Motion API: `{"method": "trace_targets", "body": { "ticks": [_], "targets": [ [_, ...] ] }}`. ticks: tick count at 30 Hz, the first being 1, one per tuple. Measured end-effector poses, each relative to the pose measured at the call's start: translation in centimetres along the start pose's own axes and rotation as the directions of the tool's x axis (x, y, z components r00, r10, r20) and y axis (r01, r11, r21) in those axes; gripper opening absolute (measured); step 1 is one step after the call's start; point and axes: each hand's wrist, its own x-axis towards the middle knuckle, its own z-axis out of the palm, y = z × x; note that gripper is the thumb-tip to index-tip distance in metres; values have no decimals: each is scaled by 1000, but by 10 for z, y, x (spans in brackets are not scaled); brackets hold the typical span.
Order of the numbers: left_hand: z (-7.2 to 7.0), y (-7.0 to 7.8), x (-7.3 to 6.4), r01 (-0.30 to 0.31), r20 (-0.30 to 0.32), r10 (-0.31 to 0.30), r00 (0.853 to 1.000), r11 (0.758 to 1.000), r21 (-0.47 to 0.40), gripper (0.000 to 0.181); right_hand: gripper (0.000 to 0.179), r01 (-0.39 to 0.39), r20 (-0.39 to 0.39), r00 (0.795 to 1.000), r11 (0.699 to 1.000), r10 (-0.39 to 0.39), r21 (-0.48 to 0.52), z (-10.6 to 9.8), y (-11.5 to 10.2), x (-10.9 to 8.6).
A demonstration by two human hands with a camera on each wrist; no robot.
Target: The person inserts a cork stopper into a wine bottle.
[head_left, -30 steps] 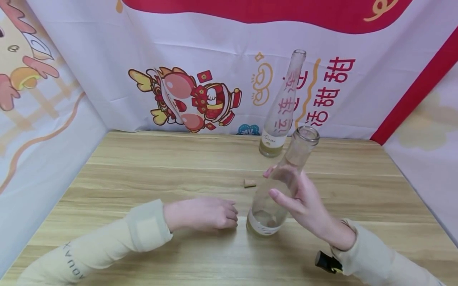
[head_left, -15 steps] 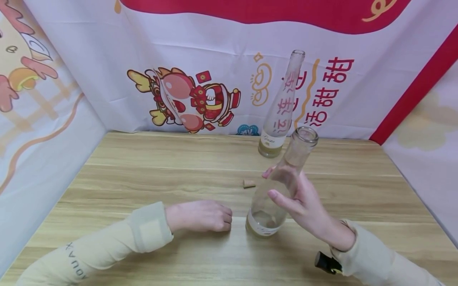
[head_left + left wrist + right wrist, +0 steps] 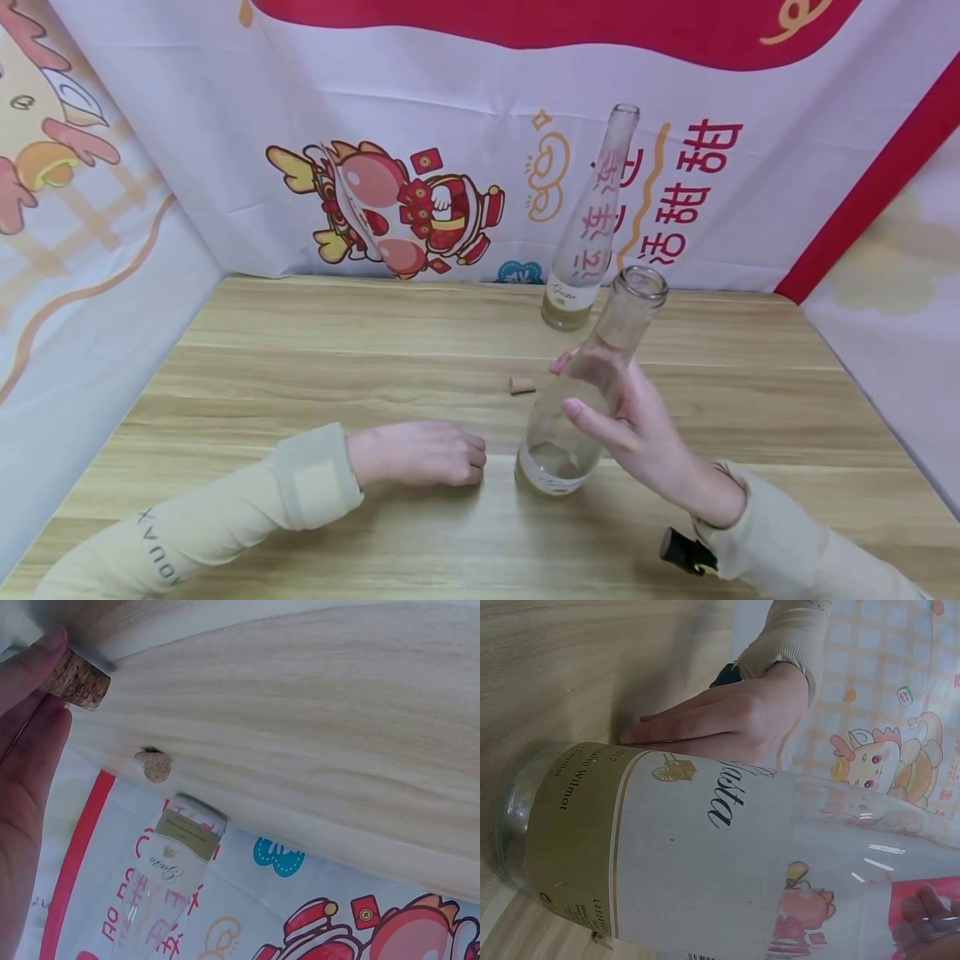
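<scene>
In the head view a clear glass wine bottle (image 3: 558,425) stands near the table's middle, its mouth uncorked. My right hand (image 3: 654,442) grips its upper body, thumb on the near side. The label fills much of the right wrist view, on the bottle (image 3: 697,840). To the bottle's left, low over the table, is my left hand (image 3: 423,452). The left wrist view shows a cork (image 3: 81,681) pinched between its thumb and fingers; the head view hides this cork. A second cork (image 3: 522,384) lies on the table just behind the held bottle.
Another clear wine bottle (image 3: 573,283) stands upright at the back of the wooden table (image 3: 337,333), close to the printed cloth backdrop (image 3: 450,83). A little pale liquid seems to lie in its base. Side cloths border the table left and right.
Between one second and half a second ago, my left hand drew slightly left, away from the bottle, its fingers curling a little more. Since then both hands and the bottles have stayed still.
</scene>
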Motion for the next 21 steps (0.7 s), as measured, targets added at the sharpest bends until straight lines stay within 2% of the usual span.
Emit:
{"method": "trace_targets", "body": {
  "ticks": [5,9,11,13,17,21],
  "targets": [
    [-7,-4,-1,30,-50,-33,998,998,-61,14,40,-7,0,1000,1000,7,-7,0,-1,0],
    [-17,-9,-3,62,-124,-87,988,979,-196,11,40,19,-5,1000,1000,-19,7,1,0,0],
    [-23,-12,-3,71,-163,-118,980,962,-264,9,40,39,-11,999,999,-39,4,2,0,1],
    [-30,-16,-4,78,-192,-147,970,942,-328,9,40,13,-7,1000,1000,-13,-5,1,-1,0],
    [-45,-24,-6,77,-241,-197,950,898,-433,18,39,1,-5,1000,1000,-1,-27,0,-1,0],
    [-58,-31,-8,91,-290,-281,915,844,-529,26,40,12,-11,1000,999,-12,-40,1,-1,0]
  ]
}}
